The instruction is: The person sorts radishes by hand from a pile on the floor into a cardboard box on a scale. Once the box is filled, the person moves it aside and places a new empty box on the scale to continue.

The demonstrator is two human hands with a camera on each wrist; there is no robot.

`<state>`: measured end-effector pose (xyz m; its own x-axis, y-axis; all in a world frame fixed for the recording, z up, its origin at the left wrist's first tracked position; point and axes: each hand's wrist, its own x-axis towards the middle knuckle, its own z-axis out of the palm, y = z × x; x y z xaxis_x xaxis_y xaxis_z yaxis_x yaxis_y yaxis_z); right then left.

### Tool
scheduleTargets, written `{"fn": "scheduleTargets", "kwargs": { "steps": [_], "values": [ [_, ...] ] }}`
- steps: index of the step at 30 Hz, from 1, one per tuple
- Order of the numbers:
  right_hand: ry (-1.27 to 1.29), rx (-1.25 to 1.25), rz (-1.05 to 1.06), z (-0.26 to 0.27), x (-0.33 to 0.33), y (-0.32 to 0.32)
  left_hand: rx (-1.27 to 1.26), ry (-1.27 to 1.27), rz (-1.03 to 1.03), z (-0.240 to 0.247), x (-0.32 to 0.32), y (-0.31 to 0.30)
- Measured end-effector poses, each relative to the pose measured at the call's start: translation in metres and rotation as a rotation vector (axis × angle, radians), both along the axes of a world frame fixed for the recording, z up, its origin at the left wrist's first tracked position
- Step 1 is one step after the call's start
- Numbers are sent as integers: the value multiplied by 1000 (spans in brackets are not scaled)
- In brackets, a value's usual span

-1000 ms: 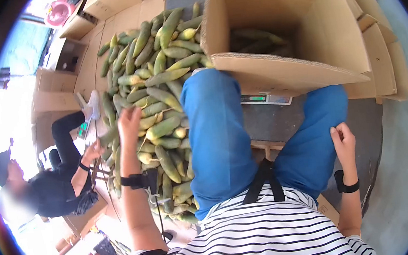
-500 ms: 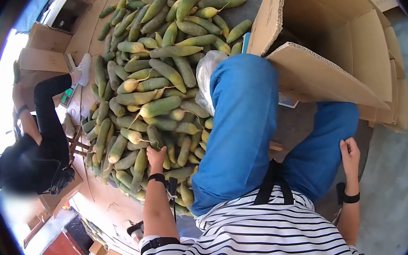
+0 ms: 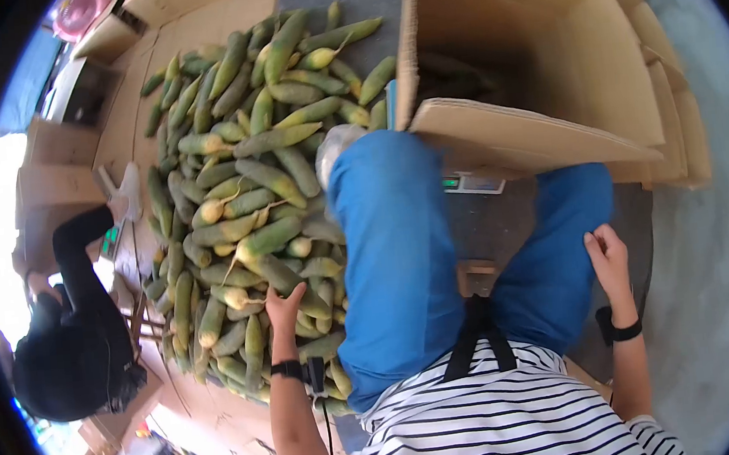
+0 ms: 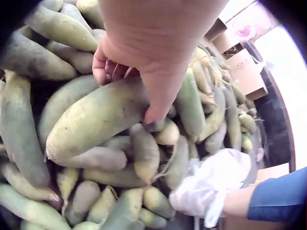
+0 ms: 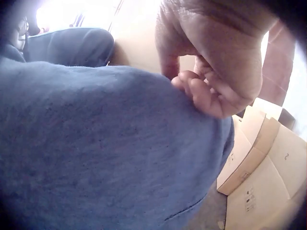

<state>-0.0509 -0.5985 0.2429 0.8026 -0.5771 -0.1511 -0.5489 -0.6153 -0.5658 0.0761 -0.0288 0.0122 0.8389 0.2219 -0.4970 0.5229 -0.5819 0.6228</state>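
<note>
In the head view my left hand (image 3: 287, 308) grips one end of a thick green radish (image 3: 278, 274) at the near side of a large heap of green radishes (image 3: 241, 199). The left wrist view shows the thumb on one side of this radish (image 4: 96, 120) and curled fingers on the other. Its pale far end points away from the palm, over other radishes. My right hand (image 3: 608, 254) rests on the blue trouser knee (image 3: 567, 210). Its fingers curl loosely against the cloth in the right wrist view, with the thumb near them, holding nothing.
An open cardboard box (image 3: 538, 134) stands in front of my knees, with dim contents inside, on a scale with a lit green display (image 3: 465, 183). Clear plastic (image 4: 211, 182) covers my foot beside the heap. Another person (image 3: 80, 348) sits at the left; flattened cardboard (image 3: 124, 101) lies beyond.
My left hand has come back from over the heap's left part to the near side and now grips a radish. The right hand stays on the knee. The other person has bent and turned away.
</note>
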Motion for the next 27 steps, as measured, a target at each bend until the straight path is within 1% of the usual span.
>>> {"fn": "scheduleTargets", "kwargs": {
  "steps": [2,4,6,8,10,12,14,16,18,19,20,22,24,27],
  "values": [
    [-31,22,35,0,1,1,-319,-290,19,49,20,-30],
    [-37,21,27,1,-1,-1,-373,-479,40,120,52,-69],
    [-47,28,36,0,-1,0,-448,-744,102,176,80,-101],
    [-63,37,25,-2,-3,-1,-457,-948,59,249,99,-137],
    [-92,21,21,-4,-7,-2,-555,-1154,35,308,111,-185],
    [-73,24,26,-1,-7,0,-560,-1280,-84,341,123,-226],
    [-92,20,25,-2,-12,-1,-528,-1213,-213,371,125,-276],
    [-95,43,19,-1,-14,0,-143,-1337,-476,380,139,-307],
    [-112,54,11,-4,-16,-3,52,-1365,-734,375,153,-325],
    [-133,65,4,-5,-18,-4,-106,-1276,-767,372,150,-327],
    [-133,68,-4,-6,-19,-5,-109,-1275,-776,368,148,-323],
    [-138,91,5,-9,-22,-6,-103,-1239,-670,356,145,-300],
    [-133,78,3,-7,-19,-6,-71,-1098,-580,345,133,-273],
    [-134,60,27,-7,-15,-8,-4,-953,-551,313,113,-235]
  ]
}}
